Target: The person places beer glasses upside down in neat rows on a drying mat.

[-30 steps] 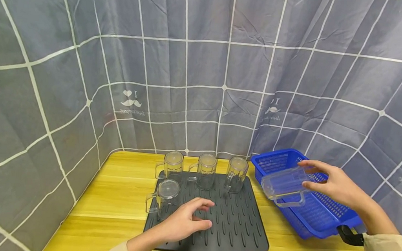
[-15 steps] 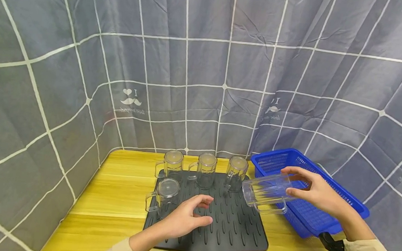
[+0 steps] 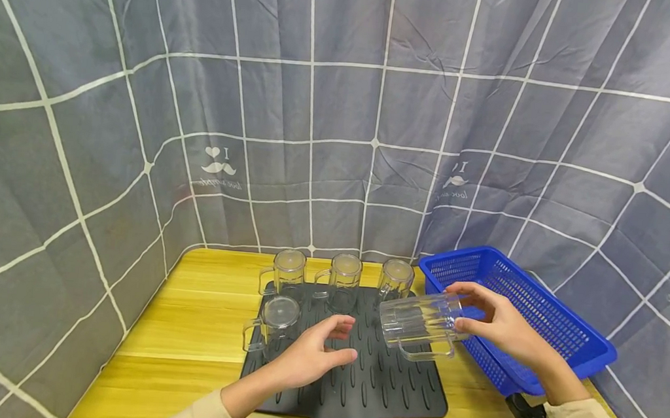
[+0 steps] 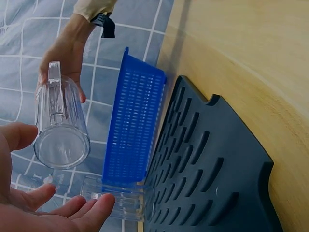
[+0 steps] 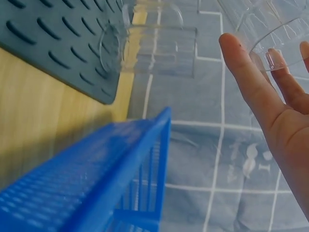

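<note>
My right hand (image 3: 494,323) grips a clear glass mug (image 3: 417,320) near its rim. The mug lies tilted almost sideways above the right part of the black ridged mat (image 3: 350,394), its base pointing left and its handle on the near side. In the right wrist view, thumb and fingers (image 5: 287,87) hold the rim end. My left hand (image 3: 314,355) hovers over the mat, fingers loosely bent and nothing in them. The left wrist view shows the held mug's round base (image 4: 62,147) facing that hand.
Upside-down mugs stand on the mat: a back row with left (image 3: 289,268), middle (image 3: 345,275) and right (image 3: 396,276) ones, and another mug (image 3: 280,319) in front at left. A blue perforated basket (image 3: 587,344) is at right. A grey checked curtain (image 3: 342,118) encloses the wooden table (image 3: 184,328).
My right hand has carried the mug leftward from over the blue basket to above the mat. My left hand has stayed nearly in place, shifting slightly upward.
</note>
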Action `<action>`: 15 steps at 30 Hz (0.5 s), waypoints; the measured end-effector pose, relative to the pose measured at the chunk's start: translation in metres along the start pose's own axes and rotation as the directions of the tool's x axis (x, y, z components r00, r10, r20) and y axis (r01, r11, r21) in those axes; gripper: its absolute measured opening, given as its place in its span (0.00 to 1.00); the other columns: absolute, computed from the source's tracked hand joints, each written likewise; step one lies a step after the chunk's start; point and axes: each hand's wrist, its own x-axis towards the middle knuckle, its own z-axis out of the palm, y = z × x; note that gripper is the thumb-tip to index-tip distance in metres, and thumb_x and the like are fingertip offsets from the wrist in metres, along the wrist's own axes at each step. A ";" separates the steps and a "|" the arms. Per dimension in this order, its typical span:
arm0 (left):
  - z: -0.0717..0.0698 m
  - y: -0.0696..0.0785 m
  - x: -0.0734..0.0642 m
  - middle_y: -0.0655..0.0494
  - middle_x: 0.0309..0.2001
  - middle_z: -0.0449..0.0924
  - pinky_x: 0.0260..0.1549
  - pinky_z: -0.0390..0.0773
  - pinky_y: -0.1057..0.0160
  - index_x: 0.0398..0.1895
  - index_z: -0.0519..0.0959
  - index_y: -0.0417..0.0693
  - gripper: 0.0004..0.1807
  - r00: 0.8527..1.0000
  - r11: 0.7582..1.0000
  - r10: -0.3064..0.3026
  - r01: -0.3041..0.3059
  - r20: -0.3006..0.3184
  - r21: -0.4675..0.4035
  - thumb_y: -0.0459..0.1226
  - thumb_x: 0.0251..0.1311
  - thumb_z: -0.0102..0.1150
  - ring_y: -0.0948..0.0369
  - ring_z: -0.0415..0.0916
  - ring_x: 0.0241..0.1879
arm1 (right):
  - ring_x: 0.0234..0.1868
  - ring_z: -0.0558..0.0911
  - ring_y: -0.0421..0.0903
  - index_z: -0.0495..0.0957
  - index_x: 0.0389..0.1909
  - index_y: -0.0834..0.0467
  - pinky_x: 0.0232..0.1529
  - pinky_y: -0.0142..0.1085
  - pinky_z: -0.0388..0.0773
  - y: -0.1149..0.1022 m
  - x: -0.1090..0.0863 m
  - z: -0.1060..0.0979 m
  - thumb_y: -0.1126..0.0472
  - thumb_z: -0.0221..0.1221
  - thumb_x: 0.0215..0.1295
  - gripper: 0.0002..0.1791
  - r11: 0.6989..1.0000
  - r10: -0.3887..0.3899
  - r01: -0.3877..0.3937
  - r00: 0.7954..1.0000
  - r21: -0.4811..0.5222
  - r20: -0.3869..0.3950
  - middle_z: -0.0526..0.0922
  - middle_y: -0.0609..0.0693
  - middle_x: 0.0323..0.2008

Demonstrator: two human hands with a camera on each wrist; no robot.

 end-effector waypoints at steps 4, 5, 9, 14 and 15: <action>-0.001 0.001 0.001 0.53 0.67 0.71 0.60 0.74 0.46 0.72 0.66 0.60 0.30 1.000 1.000 0.011 -0.011 -0.007 0.011 0.51 0.69 0.59 0.51 0.70 0.67 | 0.58 0.78 0.36 0.69 0.68 0.60 0.44 0.38 0.84 0.002 0.001 0.010 0.68 0.60 0.70 0.26 0.999 -0.029 0.029 1.000 0.017 0.006 0.75 0.61 0.62; -0.001 0.001 0.002 0.53 0.67 0.71 0.60 0.73 0.45 0.72 0.66 0.59 0.30 1.000 1.000 0.013 -0.013 -0.009 0.013 0.51 0.70 0.59 0.51 0.70 0.67 | 0.59 0.77 0.36 0.69 0.68 0.60 0.44 0.37 0.84 0.003 0.001 0.012 0.68 0.60 0.70 0.26 0.999 -0.033 0.033 0.999 0.015 0.004 0.75 0.60 0.62; -0.002 0.001 0.003 0.52 0.68 0.70 0.61 0.73 0.44 0.73 0.65 0.58 0.31 1.000 1.000 0.006 -0.006 -0.012 0.012 0.52 0.70 0.59 0.51 0.70 0.67 | 0.60 0.76 0.35 0.70 0.67 0.59 0.49 0.34 0.81 0.007 0.003 0.022 0.68 0.60 0.70 0.25 0.998 -0.039 0.039 0.999 0.039 -0.001 0.74 0.57 0.63; -0.001 0.002 0.005 0.51 0.69 0.69 0.62 0.72 0.45 0.74 0.63 0.58 0.32 1.000 1.000 -0.002 0.002 -0.013 0.010 0.53 0.70 0.58 0.50 0.69 0.68 | 0.61 0.77 0.40 0.70 0.67 0.58 0.52 0.33 0.79 0.011 0.007 0.033 0.68 0.61 0.70 0.26 0.996 -0.027 0.026 1.000 0.091 0.001 0.75 0.55 0.63; -0.001 0.002 0.005 0.51 0.69 0.68 0.62 0.72 0.45 0.74 0.62 0.58 0.33 1.000 1.000 0.001 -0.001 -0.013 0.010 0.53 0.70 0.58 0.50 0.69 0.68 | 0.61 0.78 0.41 0.70 0.67 0.58 0.52 0.33 0.80 0.012 0.007 0.034 0.68 0.61 0.70 0.26 0.995 -0.029 0.028 1.000 0.100 0.003 0.75 0.55 0.63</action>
